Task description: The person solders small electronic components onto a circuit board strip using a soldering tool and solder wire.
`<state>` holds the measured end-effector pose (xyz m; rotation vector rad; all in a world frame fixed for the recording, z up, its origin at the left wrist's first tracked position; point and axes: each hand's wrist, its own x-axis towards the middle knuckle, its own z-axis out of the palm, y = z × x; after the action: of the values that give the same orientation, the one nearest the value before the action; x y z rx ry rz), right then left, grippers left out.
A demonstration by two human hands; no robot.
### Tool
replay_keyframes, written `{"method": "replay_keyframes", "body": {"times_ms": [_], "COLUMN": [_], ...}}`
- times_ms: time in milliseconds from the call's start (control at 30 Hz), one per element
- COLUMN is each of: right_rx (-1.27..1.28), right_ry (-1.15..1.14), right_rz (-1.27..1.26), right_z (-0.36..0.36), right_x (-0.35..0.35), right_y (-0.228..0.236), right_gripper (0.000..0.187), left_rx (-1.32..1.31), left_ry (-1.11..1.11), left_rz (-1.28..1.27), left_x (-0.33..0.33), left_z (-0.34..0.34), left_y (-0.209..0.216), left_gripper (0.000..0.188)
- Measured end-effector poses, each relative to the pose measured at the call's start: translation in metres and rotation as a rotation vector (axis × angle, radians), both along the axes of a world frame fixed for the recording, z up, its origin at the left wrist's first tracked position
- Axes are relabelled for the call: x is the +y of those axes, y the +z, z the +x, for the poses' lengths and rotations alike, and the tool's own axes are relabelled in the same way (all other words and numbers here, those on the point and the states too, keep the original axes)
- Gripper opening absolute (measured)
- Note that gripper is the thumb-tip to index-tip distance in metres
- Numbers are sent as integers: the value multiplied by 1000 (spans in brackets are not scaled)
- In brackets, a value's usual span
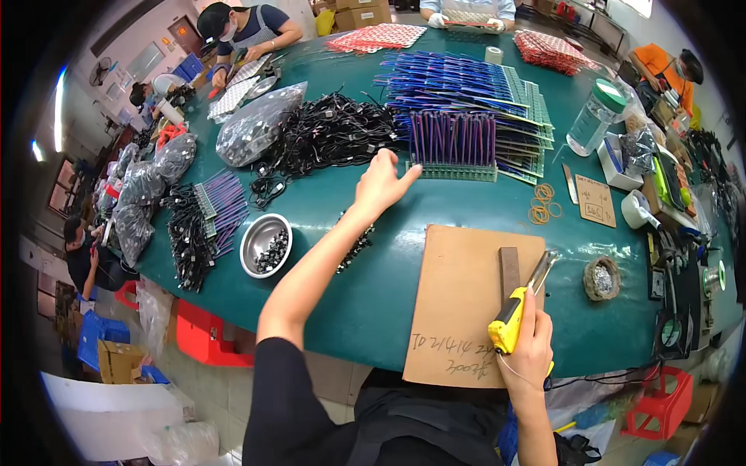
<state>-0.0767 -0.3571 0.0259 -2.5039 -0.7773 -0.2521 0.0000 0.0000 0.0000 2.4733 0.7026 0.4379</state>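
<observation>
My left hand (380, 188) reaches out over the far middle of the table, thumb apart from the fingers. Its thumb tip is at the left corner of a green circuit board strip (454, 172) with a row of purple wires (451, 140); whether it touches is unclear. Behind lie stacked boards with blue wires (458, 81). My right hand (528, 346) is closed round a yellow and black soldering gun (508, 322), its metal tip pointing away over a cardboard sheet (454, 303). A dark flat bar (509, 272) lies on the sheet beside the tip.
Black cables (334, 132) pile up left of the boards, beside a bagged bundle (260, 124). A metal bowl (266, 246) holds small black parts. Rubber bands (542, 206), a round tin (601, 279) and a green-lidded jar (597, 116) stand right. Other people work around the table.
</observation>
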Motion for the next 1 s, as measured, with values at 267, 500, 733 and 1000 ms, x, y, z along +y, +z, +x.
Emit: {"method": "replay_keyframes", "body": {"times_ms": [267,500,733,1000], "right_rx": [-26,-9,-52,-28], "right_ry": [2,-6,9,-2], "right_rz": [0,9,-46,-17], "right_z": [5,6,5,3], "right_x": [-4,-1,-1,2], "right_y": [3,1,1,-2], "right_gripper": [81,87,78,87], "left_rx": [-312,-235,-432,-704], "left_ry": [-20,-62,-73,-109], "left_rz": [-241,-213,-468,-467], "left_x": [2,-5,-1,8], "left_z": [15,1,-4,-35], "left_y": [-29,-19,-18,16], "left_gripper": [26,27,26,16]}}
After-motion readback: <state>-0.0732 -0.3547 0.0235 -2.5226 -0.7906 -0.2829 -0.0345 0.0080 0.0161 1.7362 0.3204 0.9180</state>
